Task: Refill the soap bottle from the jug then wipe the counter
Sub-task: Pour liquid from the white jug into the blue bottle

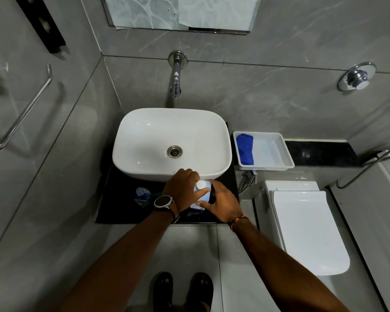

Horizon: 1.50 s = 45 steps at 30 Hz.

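A pale blue jug (207, 192) with a white screw cap (201, 184) stands on the black counter (117, 208), just in front of the sink. My left hand (182, 189), with a watch on its wrist, wraps the jug's left side near the cap. From the right, my right hand (223, 203) grips the jug's lower body. A small clear soap bottle (142, 196) with a blue and green label stands on the counter left of my hands; its top looks open. A blue cloth (245, 149) lies in a white tray (277, 152) to the right of the sink.
The white basin (144, 140) fills most of the counter, under a wall tap (176, 84). Lower right is a white toilet with its lid shut (306, 228), and a towel rail (23, 113) hangs on the left wall. My sandalled feet stand on the grey floor below the counter edge.
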Tool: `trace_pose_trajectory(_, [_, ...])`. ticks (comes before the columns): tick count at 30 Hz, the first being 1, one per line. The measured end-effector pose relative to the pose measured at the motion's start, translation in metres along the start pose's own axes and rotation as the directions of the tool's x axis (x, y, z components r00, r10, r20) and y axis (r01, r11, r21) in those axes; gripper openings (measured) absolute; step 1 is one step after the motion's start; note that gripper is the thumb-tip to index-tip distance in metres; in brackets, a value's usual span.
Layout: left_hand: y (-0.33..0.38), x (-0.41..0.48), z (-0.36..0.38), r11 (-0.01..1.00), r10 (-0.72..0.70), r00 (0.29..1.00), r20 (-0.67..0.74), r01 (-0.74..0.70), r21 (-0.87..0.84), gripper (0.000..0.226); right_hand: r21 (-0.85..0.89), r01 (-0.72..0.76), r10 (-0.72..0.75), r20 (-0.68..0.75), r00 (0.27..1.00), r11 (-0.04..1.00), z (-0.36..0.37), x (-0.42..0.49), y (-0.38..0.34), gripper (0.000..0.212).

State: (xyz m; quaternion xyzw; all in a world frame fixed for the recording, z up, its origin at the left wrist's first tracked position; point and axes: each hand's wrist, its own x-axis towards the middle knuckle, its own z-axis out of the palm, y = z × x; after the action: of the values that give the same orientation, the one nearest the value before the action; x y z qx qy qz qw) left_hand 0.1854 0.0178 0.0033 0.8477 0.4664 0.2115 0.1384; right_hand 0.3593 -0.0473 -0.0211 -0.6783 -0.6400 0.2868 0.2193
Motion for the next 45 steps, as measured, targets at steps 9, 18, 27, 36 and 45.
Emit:
trace_pose_trajectory(9, [0.003, -0.008, -0.009, 0.994, -0.034, 0.999, -0.022, 0.032, -0.101, 0.043, -0.002, 0.004, -0.004, 0.01, 1.0, 1.0, -0.003, 0.0, 0.0, 0.082])
trace_pose_trajectory(18, [0.004, 0.003, -0.009, 0.986, 0.127, 0.983, 0.131, -0.111, -0.128, 0.044, 0.005, -0.015, 0.015, 0.002, 1.0, 1.0, 0.001, -0.001, 0.005, 0.085])
trace_pose_trajectory(27, [0.01, 0.014, -0.015, 0.988, -0.152, 0.986, -0.064, 0.152, -0.002, 0.04, 0.03, 0.0, 0.001, -0.031, 1.0, 1.0, 0.005, 0.0, 0.009, 0.084])
trace_pose_trajectory(36, [-0.036, -0.059, 0.02, 0.89, -0.421, 0.888, 0.184, 0.443, -0.104, 0.021, 0.061, 0.028, -0.024, -0.073, 0.997, 0.998, 0.008, 0.001, 0.012, 0.08])
trace_pose_trajectory(45, [-0.047, -0.063, 0.059, 0.911, -0.39, 0.851, 0.351, 0.413, 0.011, 0.024, 0.051, 0.047, -0.043, -0.072, 0.996, 0.998, 0.01, 0.004, 0.021, 0.08])
